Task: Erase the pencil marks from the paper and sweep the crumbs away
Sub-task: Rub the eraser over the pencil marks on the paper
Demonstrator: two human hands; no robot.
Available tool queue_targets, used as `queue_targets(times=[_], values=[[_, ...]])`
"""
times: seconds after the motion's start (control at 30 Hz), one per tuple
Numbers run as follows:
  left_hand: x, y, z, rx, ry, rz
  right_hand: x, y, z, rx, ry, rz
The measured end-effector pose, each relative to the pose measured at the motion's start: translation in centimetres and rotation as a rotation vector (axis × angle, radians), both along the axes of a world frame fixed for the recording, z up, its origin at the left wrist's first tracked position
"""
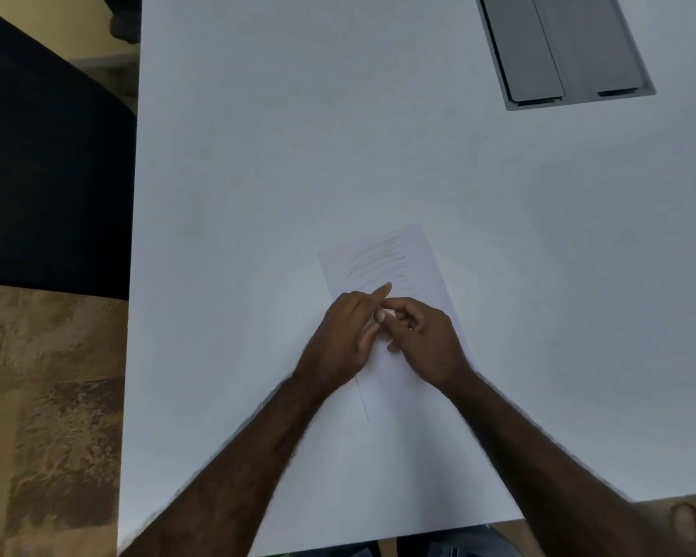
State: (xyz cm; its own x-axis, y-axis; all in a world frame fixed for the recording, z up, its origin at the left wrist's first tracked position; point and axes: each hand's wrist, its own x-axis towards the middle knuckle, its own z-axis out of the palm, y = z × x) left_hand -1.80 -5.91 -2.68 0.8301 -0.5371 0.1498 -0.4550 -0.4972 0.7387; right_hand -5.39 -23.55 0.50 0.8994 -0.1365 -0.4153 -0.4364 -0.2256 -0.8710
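Note:
A white sheet of paper (418, 259) lies on the white table (258, 174), tilted a little to the left. Faint grey pencil scribbles (376, 259) cover its upper half. Both hands meet over the middle of the sheet. My left hand (344, 339) has its index finger stretched toward the scribbles and its other fingers curled. My right hand (426, 335) has curled fingers that pinch a small pale thing (385, 314), likely an eraser, mostly hidden between the two hands. The lower part of the paper is covered by the hands.
A grey metal cable hatch (563, 50) is set into the table at the far right. A dark chair (49, 174) stands left of the table over a brown patterned floor (49, 416). The table's near edge runs just above my lap.

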Motion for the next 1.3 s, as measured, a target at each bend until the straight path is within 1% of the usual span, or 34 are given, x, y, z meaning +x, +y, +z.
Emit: queue_targets(times=[0.07,0.13,0.27,0.33,0.4,0.5,0.63,0.8,0.87,1.0,1.17,1.3], values=[[0.7,0.0,-0.2,0.017,0.002,-0.046,0.3,-0.4,-0.3,0.028,0.008,-0.014],[1.5,0.1,-0.7,0.076,-0.004,-0.057,0.5,-0.8,-0.7,0.008,0.013,-0.045],[3.1,1.6,-2.8,0.188,-0.067,0.073,0.5,-1.7,-1.9,-0.008,0.025,-0.150],[3.6,2.5,-3.6,0.266,-0.063,0.086,0.4,-2.1,-2.3,0.021,0.035,-0.151],[3.7,3.0,-4.0,0.330,-0.041,0.079,0.3,-2.6,-2.4,0.039,0.046,-0.118],[2.7,3.3,-3.9,0.368,-0.054,0.103,0.0,-3.4,-2.2,0.058,0.066,-0.052],[0.0,3.7,-4.0,0.378,-0.054,0.217,-0.4,-4.3,-2.2,0.059,0.095,0.046],[-3.7,3.9,-3.9,0.359,0.006,0.368,-0.8,-4.3,-2.3,0.056,0.095,0.128],[-4.7,3.9,-3.9,0.372,0.031,0.424,-0.7,-3.8,-2.3,0.004,0.062,0.142],[-5.7,3.7,-3.9,0.369,0.012,0.491,-0.2,-2.0,-2.0,-0.234,-0.100,0.207],[-6.4,3.4,-4.2,0.325,-0.006,0.547,1.6,0.6,-2.3,-0.367,-0.240,0.306],[-6.8,3.3,-4.3,0.327,0.018,0.564,2.7,2.9,-2.8,-0.465,-0.272,0.402]])
